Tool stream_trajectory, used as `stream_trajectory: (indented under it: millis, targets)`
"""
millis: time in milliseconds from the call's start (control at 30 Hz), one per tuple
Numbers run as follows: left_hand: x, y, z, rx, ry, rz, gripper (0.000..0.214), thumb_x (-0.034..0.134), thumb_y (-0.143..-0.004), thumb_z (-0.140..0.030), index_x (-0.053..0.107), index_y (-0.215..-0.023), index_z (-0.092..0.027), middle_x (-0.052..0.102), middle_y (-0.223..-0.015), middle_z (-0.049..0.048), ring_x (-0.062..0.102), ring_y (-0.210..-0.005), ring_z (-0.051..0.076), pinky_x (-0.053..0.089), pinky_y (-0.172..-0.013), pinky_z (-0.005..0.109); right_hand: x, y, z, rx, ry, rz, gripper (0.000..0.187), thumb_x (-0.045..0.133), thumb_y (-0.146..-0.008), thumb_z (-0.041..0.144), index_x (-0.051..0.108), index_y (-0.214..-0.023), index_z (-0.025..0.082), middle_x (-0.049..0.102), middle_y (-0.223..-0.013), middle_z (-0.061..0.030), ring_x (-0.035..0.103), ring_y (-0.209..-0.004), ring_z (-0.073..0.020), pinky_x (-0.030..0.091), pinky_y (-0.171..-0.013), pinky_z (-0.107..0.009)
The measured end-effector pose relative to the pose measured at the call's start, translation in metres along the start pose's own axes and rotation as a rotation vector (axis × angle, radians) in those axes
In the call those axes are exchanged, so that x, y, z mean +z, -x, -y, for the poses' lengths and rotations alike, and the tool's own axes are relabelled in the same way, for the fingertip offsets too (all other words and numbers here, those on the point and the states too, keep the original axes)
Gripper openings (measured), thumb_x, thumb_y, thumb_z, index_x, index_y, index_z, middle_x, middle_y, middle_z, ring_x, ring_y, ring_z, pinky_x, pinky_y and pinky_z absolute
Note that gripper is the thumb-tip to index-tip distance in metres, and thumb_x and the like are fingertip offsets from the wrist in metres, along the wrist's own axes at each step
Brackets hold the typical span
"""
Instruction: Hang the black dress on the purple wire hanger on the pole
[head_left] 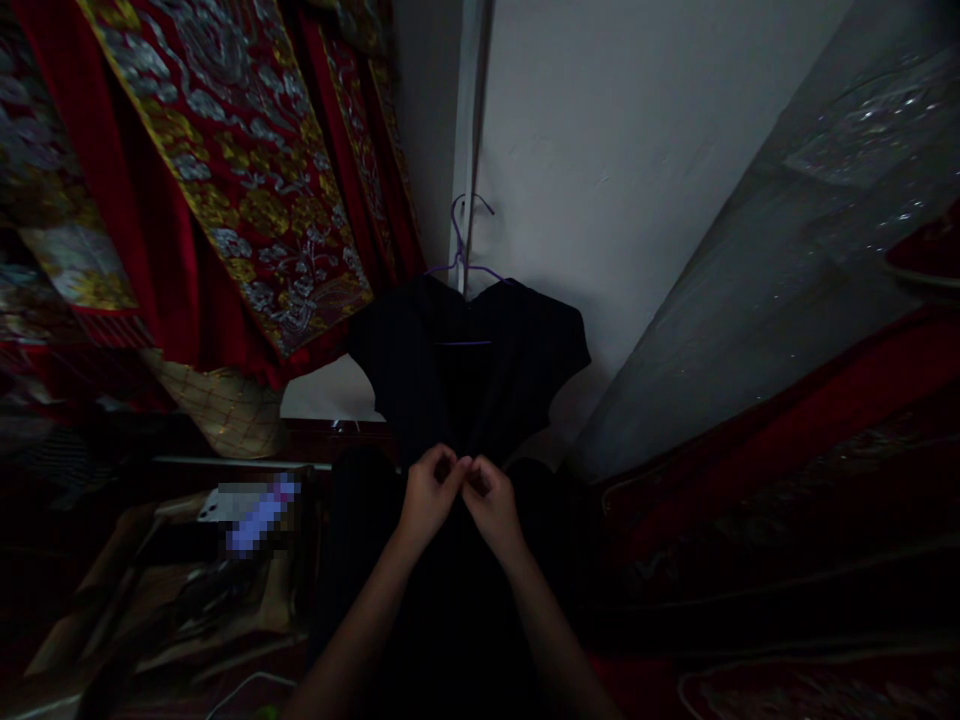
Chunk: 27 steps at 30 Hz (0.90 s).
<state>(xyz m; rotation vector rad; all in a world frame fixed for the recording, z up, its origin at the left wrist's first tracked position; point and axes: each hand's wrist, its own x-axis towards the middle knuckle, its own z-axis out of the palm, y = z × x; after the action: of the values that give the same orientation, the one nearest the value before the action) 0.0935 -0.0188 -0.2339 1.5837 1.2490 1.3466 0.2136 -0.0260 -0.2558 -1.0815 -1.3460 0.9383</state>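
So there's this dark garment [517,330] on a purple hanger [459,235], hooked up by a pale wall [592,130]. Left hand [433,490] and right hand [491,502] are right next to each other at the bottom of its neck opening, grip on both being thumb and fingers pinching the cloth, tips nearly touching. Too dark to make out any fastening. Red embroidered fabric [247,180] hangs off to the left, btw.
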Motion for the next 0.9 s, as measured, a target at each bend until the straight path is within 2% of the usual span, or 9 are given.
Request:
stream_trajectory:
  millis: [200,300,367,467,533,633,733,833,900]
  targets:
    - [-0.005,-0.003,0.004,-0.064,0.100,0.051,0.035,0.068,-0.085,-0.045,0.063,-0.068,-0.016,0.055,-0.062,-0.0025,0.050,-0.061,0.012,0.038,-0.061,0.023,-0.001,0.000,0.000,0.033,-0.056,0.030,0.024,0.065,-0.081,0.036,0.052,-0.069,0.020,0.053,-0.065,0.0023,0.051,-0.061,-0.0133,0.040,-0.060,-0.026]
    - [-0.010,-0.004,0.001,-0.079,0.170,0.038,0.035,0.073,-0.080,-0.046,0.067,-0.063,-0.016,0.058,-0.064,-0.0004,0.052,-0.065,0.013,0.039,-0.064,0.024,-0.001,0.000,0.000,0.062,-0.075,0.031,0.026,0.068,-0.078,0.038,0.053,-0.068,0.020,0.054,-0.064,0.0024,0.051,-0.059,-0.0127,0.040,-0.058,-0.026]
    - [-0.012,-0.004,-0.003,-0.139,0.246,0.058,0.034,0.075,-0.077,-0.048,0.072,-0.066,-0.016,0.059,-0.064,0.0002,0.050,-0.062,0.012,0.038,-0.061,0.024,0.000,-0.001,-0.001,0.080,-0.099,0.029,0.029,0.071,-0.077,0.040,0.053,-0.068,0.020,0.054,-0.062,0.0031,0.049,-0.056,-0.0121,0.039,-0.056,-0.025]
    - [-0.010,-0.006,-0.010,-0.298,0.369,0.108,0.040,0.078,-0.073,-0.055,0.073,-0.071,-0.015,0.049,-0.053,-0.0034,0.035,-0.048,0.007,0.023,-0.048,0.023,0.000,-0.004,-0.002,0.089,-0.124,0.015,0.032,0.073,-0.077,0.044,0.051,-0.069,0.021,0.053,-0.060,0.0039,0.049,-0.054,-0.0118,0.037,-0.053,-0.024]
    - [-0.007,-0.014,-0.016,-0.368,0.440,0.108,0.045,0.080,-0.067,-0.058,0.071,-0.069,-0.014,0.039,-0.048,-0.0063,0.025,-0.044,0.005,0.013,-0.045,0.023,-0.002,-0.007,-0.004,0.084,-0.111,-0.001,0.033,0.072,-0.077,0.044,0.050,-0.070,0.021,0.052,-0.059,0.0044,0.050,-0.053,-0.0122,0.037,-0.052,-0.024]
    - [-0.003,-0.043,-0.033,-0.367,0.550,0.074,0.046,0.084,-0.061,-0.056,0.066,-0.066,-0.014,0.031,-0.047,-0.0090,0.021,-0.043,0.004,0.009,-0.044,0.022,-0.005,-0.014,-0.011,0.086,-0.071,-0.011,0.033,0.071,-0.076,0.046,0.050,-0.071,0.022,0.051,-0.057,0.0052,0.052,-0.051,-0.0128,0.037,-0.051,-0.024]
    - [-0.007,-0.094,-0.063,-0.313,0.658,0.044,0.043,0.086,-0.060,-0.051,0.062,-0.067,-0.015,0.025,-0.050,-0.0110,0.018,-0.043,0.003,0.007,-0.042,0.021,-0.008,-0.021,-0.023,0.099,-0.027,0.001,0.037,0.070,-0.075,0.052,0.048,-0.070,0.022,0.050,-0.056,0.0053,0.052,-0.050,-0.0128,0.036,-0.050,-0.024]
    - [-0.015,-0.148,-0.100,-0.263,0.719,0.016,0.037,0.083,-0.069,-0.043,0.059,-0.069,-0.015,0.022,-0.051,-0.0116,0.015,-0.042,0.003,0.005,-0.040,0.021,-0.010,-0.027,-0.035,0.126,-0.015,-0.002,0.043,0.069,-0.074,0.060,0.047,-0.070,0.023,0.049,-0.056,0.0058,0.051,-0.049,-0.0125,0.036,-0.049,-0.024]
    - [-0.018,-0.174,-0.122,-0.233,0.727,-0.010,0.032,0.078,-0.077,-0.039,0.058,-0.069,-0.015,0.021,-0.051,-0.0115,0.015,-0.041,0.003,0.006,-0.039,0.021,-0.012,-0.030,-0.041,0.136,-0.025,-0.005,0.044,0.069,-0.073,0.061,0.047,-0.071,0.023,0.049,-0.057,0.0061,0.051,-0.050,-0.0122,0.036,-0.049,-0.023]
